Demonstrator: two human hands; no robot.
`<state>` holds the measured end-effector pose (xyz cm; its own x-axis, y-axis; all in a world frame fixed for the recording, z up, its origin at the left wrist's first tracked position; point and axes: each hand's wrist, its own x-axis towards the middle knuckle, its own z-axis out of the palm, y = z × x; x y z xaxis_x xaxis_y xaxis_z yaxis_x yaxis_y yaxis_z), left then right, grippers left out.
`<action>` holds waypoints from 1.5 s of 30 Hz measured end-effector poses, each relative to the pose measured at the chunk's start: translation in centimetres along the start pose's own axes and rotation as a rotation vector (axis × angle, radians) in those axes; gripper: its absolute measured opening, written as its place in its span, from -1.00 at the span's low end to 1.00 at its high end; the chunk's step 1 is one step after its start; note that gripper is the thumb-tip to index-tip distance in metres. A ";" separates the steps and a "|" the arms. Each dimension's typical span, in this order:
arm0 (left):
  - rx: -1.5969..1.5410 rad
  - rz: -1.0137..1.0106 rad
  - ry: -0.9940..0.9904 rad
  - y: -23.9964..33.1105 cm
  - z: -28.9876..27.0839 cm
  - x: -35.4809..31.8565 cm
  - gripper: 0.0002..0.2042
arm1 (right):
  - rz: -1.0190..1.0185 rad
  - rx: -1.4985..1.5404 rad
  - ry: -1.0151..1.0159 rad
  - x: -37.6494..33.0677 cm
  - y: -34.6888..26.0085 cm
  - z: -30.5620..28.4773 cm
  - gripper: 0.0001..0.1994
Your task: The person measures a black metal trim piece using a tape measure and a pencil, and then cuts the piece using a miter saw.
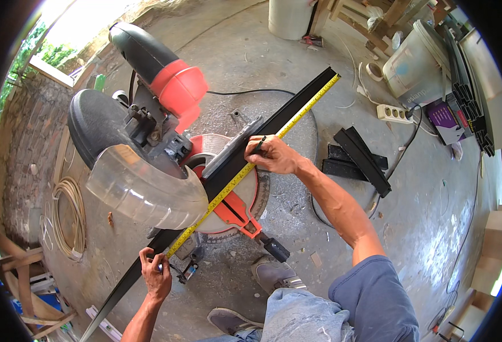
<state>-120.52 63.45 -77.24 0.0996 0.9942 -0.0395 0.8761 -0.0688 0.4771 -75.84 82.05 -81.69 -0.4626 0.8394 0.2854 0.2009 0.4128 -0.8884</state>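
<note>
A long black metal profile [294,104] lies diagonally across the base of a red and black miter saw [177,85]. Along its near edge runs a yellow tape measure blade [234,183], reaching the profile's far right end. My left hand [156,275] is closed on the tape at its lower left end, beside the profile; whether the tape's case is inside the fingers is hidden. Further up, my right hand [275,156] rests on the profile and tape, with a thin dark green pencil [259,145] pinched between its fingers. The clear blade guard [148,185] hangs over the profile between my hands.
Short black profile offcuts [358,159] lie on the concrete floor at right, near a white power strip [394,113] and cables. A bucket [416,62] stands behind. Coiled cable [68,219] lies at left beside a brick wall. My shoes [276,275] are close to the saw.
</note>
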 end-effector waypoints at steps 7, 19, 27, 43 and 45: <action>0.010 0.004 -0.004 0.0 0.0 0.0 -0.91 | -0.007 -0.003 0.006 0.0 0.0 0.0 -0.94; 0.013 0.036 0.035 0.1 0.2 0.1 -0.94 | -0.051 -0.024 0.017 0.0 0.4 0.1 -0.96; 0.000 0.035 0.040 0.3 0.2 0.1 -0.96 | -0.033 -0.012 0.026 -0.1 0.4 0.2 -0.96; 0.022 0.020 0.016 0.2 0.2 0.1 -0.95 | 0.022 0.049 0.027 -0.2 0.3 0.2 -0.95; 0.027 0.006 0.005 0.3 0.0 0.1 -0.95 | -0.030 0.053 0.028 -0.1 0.6 0.4 -0.94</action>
<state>-120.21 63.48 -77.08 0.1021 0.9943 -0.0320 0.8880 -0.0766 0.4534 -75.98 82.04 -82.42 -0.4436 0.8366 0.3215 0.1405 0.4192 -0.8970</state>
